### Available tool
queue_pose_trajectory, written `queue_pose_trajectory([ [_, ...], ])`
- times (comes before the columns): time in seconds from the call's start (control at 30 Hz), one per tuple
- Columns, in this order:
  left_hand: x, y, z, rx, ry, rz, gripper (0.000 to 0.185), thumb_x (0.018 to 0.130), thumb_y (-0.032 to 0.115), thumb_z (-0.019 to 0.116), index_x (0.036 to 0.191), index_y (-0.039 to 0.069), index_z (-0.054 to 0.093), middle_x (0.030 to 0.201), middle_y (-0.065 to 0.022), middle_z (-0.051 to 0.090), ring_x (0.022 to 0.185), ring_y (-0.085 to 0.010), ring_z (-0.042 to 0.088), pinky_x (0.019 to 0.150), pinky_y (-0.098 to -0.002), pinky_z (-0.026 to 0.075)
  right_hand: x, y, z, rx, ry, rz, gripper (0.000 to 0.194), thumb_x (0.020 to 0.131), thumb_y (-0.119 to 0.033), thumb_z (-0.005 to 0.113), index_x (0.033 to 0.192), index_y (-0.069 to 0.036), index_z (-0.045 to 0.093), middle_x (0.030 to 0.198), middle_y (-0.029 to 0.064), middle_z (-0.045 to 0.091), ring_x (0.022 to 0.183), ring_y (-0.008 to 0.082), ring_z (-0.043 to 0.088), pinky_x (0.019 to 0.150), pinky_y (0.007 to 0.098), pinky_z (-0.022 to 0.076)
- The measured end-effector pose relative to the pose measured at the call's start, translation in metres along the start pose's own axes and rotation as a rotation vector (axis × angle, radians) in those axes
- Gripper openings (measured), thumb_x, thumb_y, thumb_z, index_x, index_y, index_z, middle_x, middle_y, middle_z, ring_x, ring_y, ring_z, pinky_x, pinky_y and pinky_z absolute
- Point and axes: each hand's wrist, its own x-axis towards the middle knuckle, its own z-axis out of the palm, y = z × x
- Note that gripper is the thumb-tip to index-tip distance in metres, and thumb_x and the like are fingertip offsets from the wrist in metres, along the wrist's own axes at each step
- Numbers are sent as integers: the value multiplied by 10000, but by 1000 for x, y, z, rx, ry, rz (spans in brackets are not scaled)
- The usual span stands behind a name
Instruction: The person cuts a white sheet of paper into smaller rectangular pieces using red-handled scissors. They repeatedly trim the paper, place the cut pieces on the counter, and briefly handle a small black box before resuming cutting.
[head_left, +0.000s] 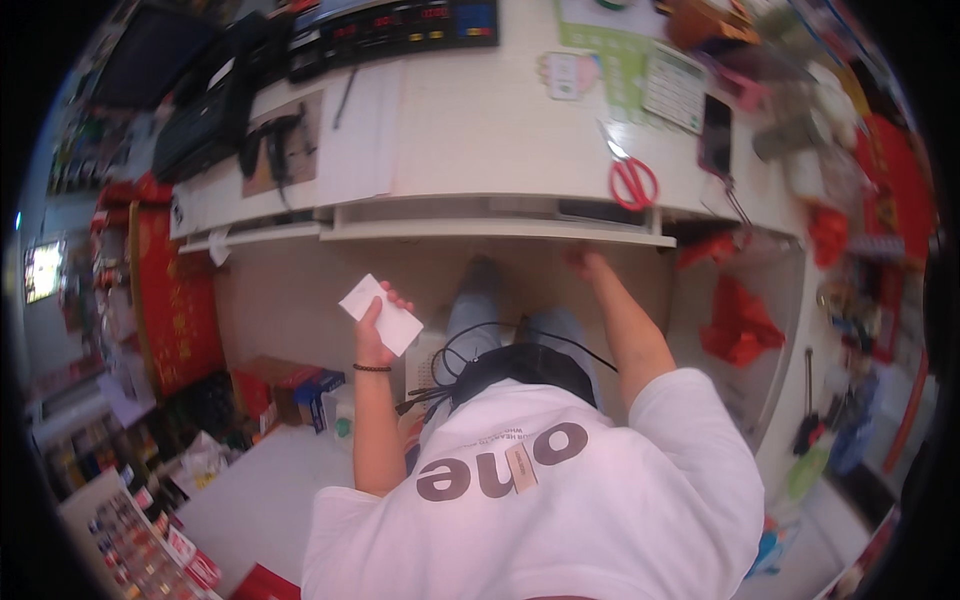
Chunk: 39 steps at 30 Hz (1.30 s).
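My left hand (381, 306) holds a small white sheet or pad of paper (390, 322), its thumb on top. A beaded bracelet (372, 367) is on that wrist. My right hand (585, 260) is blurred, just below the front edge of a slightly pulled-out drawer (495, 231) of the white desk; its fingers are partly hidden, and whether they grip anything is unclear. On the desk above it lie scissors with red handles (634, 184), blades pointing away. A calculator (674, 86) and a dark phone (716, 135) are farther right.
White sheets with a pen (345, 97) lie at the desk's left, beside a dark barcode scanner or similar device (276, 150). A scale with lit red digits (405, 26) stands at the back. A red bag (742, 322) hangs at the right. Boxes (277, 382) stand at the lower left.
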Motion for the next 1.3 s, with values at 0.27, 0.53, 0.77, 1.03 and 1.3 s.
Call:
queue_pose_trajectory([
  [0.27, 54, -9, 22, 141, -88, -42, 291, 931, 151, 464, 1178, -3, 454, 909, -92, 542, 832, -219, 533, 837, -397, 473, -218, -52, 45, -714, -599, 173, 248, 850, -140, 577, 1074, -36, 554, 905, 75, 655, 727, 148, 634, 633, 290, 525],
  [0.53, 107, -35, -3, 161, 8, -237, 272, 928, 233, 500, 1069, 0, 509, 881, -95, 568, 831, -247, 563, 794, -381, 494, -203, -70, 27, -1171, 188, -822, 184, 791, -51, 533, 942, -21, 634, 855, 128, 654, 822, 276, 638, 731, 362, 506],
  [0.77, 109, -37, -28, 162, 38, -398, 287, 908, 256, 529, 1032, -2, 517, 876, -102, 573, 854, -260, 571, 803, -375, 499, -194, -59, -4, -1436, 399, -866, 239, 768, -16, 487, 929, -69, 656, 1007, 145, 611, 999, 339, 562, 848, 427, 460],
  [1.03, 104, -37, -42, 121, -10, -451, 311, 893, 294, 525, 1039, 20, 524, 891, -86, 576, 860, -253, 581, 837, -472, 472, -203, -60, 2, -1638, 323, -814, 230, 748, -30, 515, 907, -79, 674, 984, 146, 621, 964, 332, 590, 838, 418, 476],
  [1.3, 99, -35, -41, 71, 14, -465, 301, 898, 278, 513, 1053, 21, 517, 904, -89, 573, 863, -259, 578, 868, -486, 460, -203, -54, 10, -1739, 335, -766, 243, 746, -25, 515, 919, -100, 669, 1006, 126, 618, 986, 313, 584, 844, 409, 480],
])
